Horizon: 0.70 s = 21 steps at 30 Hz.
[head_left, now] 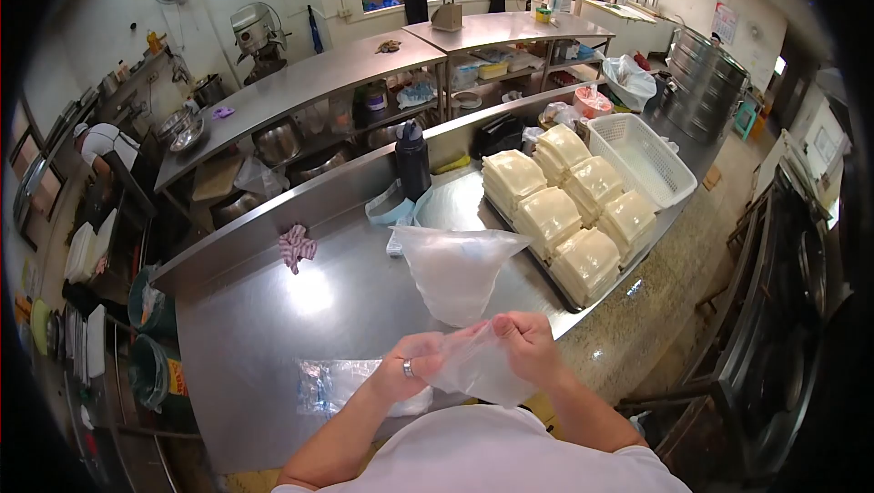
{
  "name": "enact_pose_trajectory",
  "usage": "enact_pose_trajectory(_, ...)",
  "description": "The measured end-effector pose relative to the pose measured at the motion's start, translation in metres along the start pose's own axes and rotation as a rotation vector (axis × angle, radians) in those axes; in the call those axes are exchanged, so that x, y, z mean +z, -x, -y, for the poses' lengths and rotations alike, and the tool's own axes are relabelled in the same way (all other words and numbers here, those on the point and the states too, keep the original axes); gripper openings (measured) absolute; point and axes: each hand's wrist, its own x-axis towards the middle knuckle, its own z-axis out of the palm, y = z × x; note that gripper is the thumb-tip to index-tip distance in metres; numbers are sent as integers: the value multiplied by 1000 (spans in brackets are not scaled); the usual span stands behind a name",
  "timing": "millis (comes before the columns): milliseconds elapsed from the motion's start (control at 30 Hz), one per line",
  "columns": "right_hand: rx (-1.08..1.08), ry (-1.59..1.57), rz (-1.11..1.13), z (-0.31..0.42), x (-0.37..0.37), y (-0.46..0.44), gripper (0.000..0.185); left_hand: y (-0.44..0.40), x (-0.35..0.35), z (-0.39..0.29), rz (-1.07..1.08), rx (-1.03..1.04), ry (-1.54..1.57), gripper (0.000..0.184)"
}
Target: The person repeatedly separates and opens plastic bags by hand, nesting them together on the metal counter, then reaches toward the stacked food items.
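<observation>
We pinch a clear plastic bag [482, 370] between the fingers of our left hand [530, 347] and right hand [414, 367], near a filled bag [460, 274] on the bench [241, 347].

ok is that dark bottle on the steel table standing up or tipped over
Upright: the dark bottle stands with its capped end at the top and its base down on the steel table.

The steel table [246, 320] carries stacked dough sheets [549, 218] and bags [460, 270].
</observation>
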Motion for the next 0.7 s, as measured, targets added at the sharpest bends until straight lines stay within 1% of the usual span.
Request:
enact_pose_trajectory(33,24,-40,11,-1,1,1,52,-1,4,-2,42,-47,22,17)
enact_pose_trajectory(133,143,-54,20,-10,-7,2,53,-4,11,-5,-127,-132,51,14)
enact_pose_trajectory(233,342,-16,91,-14,-13,6,52,-8,5,8,-69,-23,94,18)
enact_pose_trajectory(333,164,49,-27,-9,-6,6,44,-13,2,26,-28,109,266,18)
enact_pose_trajectory(433,106,-152,-220,-23,1,-2,33,-17,-4,27,-28,31,319,13)
enact_pose_trajectory(533,-30,34,-182,-18,-7,-2,21,-30,17,3,-325,99,-120,15)
enact_pose_trajectory(633,-115,243,-72,0,-11,-1,18,-43,36,-35,-222,276,-521,27)
enact_pose_trajectory(700,-204,316,-72,1,-8,-3,16,-44,40,-28,-112,-7,-617,27)
